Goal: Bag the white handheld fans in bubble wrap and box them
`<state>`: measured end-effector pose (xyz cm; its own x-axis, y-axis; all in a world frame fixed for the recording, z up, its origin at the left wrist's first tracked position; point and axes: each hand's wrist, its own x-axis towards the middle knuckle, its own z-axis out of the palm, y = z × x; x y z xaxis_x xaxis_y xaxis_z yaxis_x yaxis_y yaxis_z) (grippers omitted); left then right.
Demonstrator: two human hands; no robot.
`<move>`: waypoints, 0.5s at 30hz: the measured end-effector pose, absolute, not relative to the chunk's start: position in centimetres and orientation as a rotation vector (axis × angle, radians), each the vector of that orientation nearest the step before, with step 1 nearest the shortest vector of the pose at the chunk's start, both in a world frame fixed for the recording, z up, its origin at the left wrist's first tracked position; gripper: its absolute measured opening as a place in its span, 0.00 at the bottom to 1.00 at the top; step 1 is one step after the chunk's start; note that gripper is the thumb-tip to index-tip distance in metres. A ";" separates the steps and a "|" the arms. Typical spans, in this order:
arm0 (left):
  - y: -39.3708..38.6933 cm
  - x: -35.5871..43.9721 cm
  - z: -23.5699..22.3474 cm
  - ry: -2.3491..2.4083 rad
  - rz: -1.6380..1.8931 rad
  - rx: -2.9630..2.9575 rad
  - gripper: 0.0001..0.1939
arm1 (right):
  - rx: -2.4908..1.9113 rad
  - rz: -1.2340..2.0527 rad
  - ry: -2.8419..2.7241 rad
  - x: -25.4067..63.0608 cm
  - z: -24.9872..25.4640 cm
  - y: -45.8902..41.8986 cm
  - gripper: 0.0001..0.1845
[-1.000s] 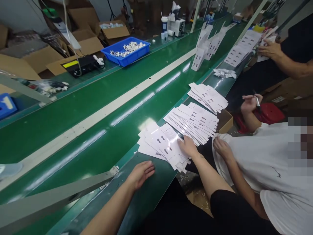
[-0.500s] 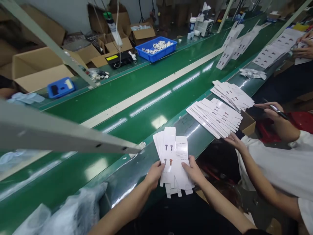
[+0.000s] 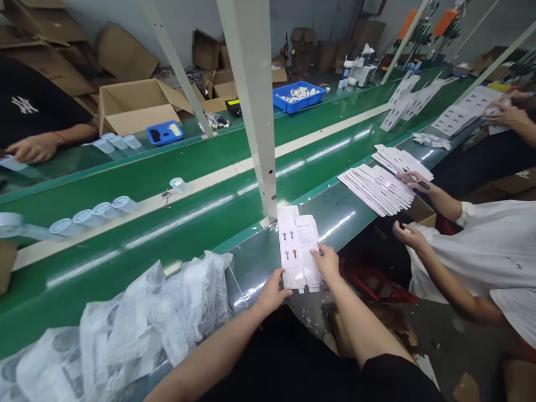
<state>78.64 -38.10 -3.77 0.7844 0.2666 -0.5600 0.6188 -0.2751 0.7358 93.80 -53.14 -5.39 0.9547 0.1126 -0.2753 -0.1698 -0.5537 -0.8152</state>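
Observation:
A stack of flat, unfolded white boxes (image 3: 299, 245) printed with small pictures of a handheld device lies at the bench edge in front of me, its edges nearly lined up. My left hand (image 3: 273, 291) is curled round its lower left corner, fingers at the side and thumb at the near edge. At the right edge, my right hand (image 3: 327, 263) grips the stack with the thumb on top. A small dark object shows by its fingers, too unclear to name. To the right, a fanned pile of similar flat boxes (image 3: 379, 190) lies before a co-worker.
Plastic-bagged items (image 3: 154, 318) are heaped at my left. A metal post (image 3: 255, 111) rises just beyond my stack. Light-blue cups (image 3: 94, 216) line the green conveyor (image 3: 201, 229). The co-worker's hand (image 3: 414, 181) touches the neighbouring pile. A blue tray (image 3: 298, 97) stands across the belt.
My left hand has come from beside the stack onto it. The stack has gone from fanned out to nearly even, and now lies near the post. The view has swung left.

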 end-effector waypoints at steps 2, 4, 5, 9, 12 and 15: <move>-38.1 78.0 -3.5 0.606 -0.329 1.994 0.36 | -2.093 0.392 0.059 93.7 -4.9 -53.5 0.17; -37.9 77.4 -3.0 0.533 -0.248 2.149 0.37 | -2.039 0.401 0.094 93.7 -4.4 -54.1 0.16; -37.8 77.2 -2.7 0.508 -0.216 2.206 0.37 | -1.997 0.408 0.110 93.8 -4.2 -54.4 0.16; -37.8 76.4 -2.2 0.487 -0.167 2.254 0.36 | -1.745 0.488 0.180 93.7 -3.7 -55.9 0.18; -38.0 76.2 -2.7 0.557 -0.099 2.189 0.34 | -1.570 0.516 0.279 93.1 -4.2 -57.2 0.19; -38.0 76.8 -3.7 0.788 -0.112 1.996 0.27 | -1.437 0.500 0.366 92.4 -5.1 -59.1 0.20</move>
